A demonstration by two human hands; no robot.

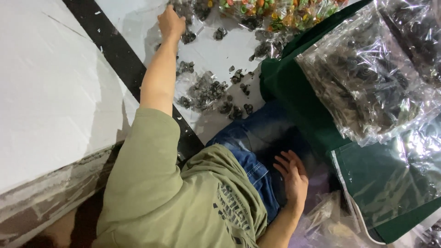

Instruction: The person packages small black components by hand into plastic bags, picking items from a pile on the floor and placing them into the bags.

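The left hand (171, 22), fingers curled, seemingly pinches a small clear packet (187, 36) of dark pieces at the floor's (216, 50) far edge, the right hand (292, 177) rests open on the thigh; careless dragging could scatter nearby loose pieces (209, 89).

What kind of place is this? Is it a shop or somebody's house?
Probably a workroom where small parts get sorted and packed, not a shop. The person sits on a white floor. Little dark pieces lie scattered there, and clear plastic bags are stuffed with them. The left hand reaches into the pieces.
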